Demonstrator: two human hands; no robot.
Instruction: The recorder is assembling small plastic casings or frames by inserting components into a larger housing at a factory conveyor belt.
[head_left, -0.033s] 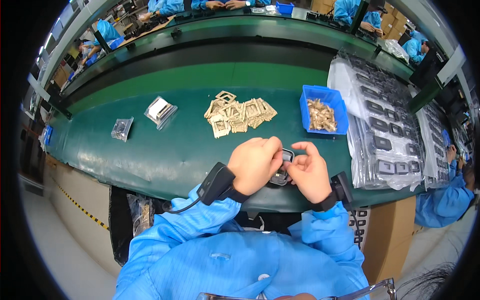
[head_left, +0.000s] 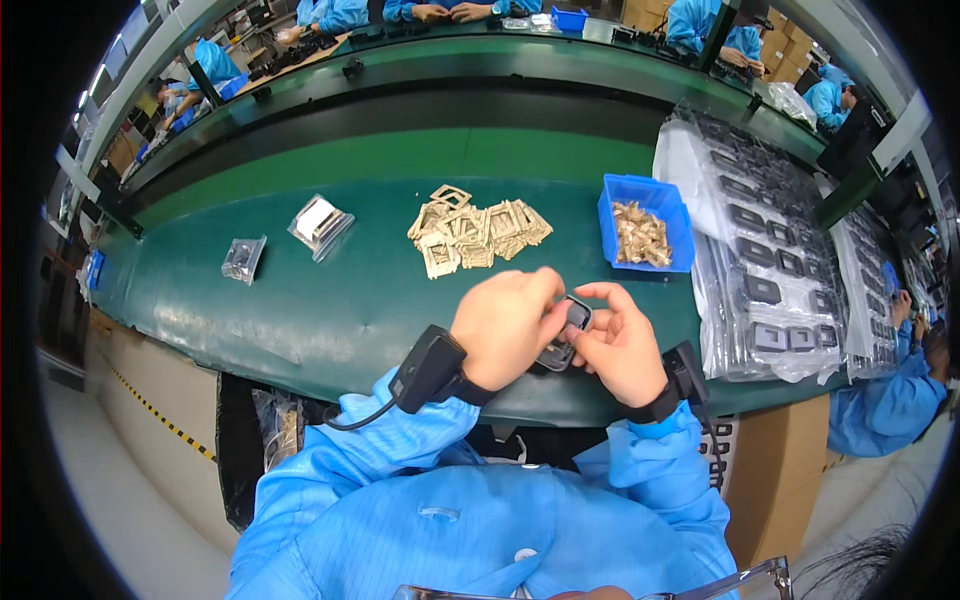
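Observation:
A small dark grey housing with rounded corners (head_left: 580, 313) is between my two hands, over the near edge of the green table. My left hand (head_left: 505, 328) is closed, its thumb and bent fingers at the housing's left side. From the right, the thumb and index finger of my right hand (head_left: 622, 345) close on its upper right edge. Fingers cover the middle of the housing, and any small part in them cannot be made out. Beyond my hands lies a loose pile of tan, flat square frames (head_left: 480, 232).
A blue bin (head_left: 648, 222) of small gold-coloured pieces stands right of the pile. Plastic-covered trays (head_left: 765, 250) of dark housings fill the right side. Two clear bags, one with pale parts (head_left: 320, 222) and one with dark parts (head_left: 243, 258), lie left. Co-workers sit beyond a black-topped ledge.
My right index finger has come down onto the housing's upper edge. More of the housing's upper end shows between my hands, and it seems slightly turned.

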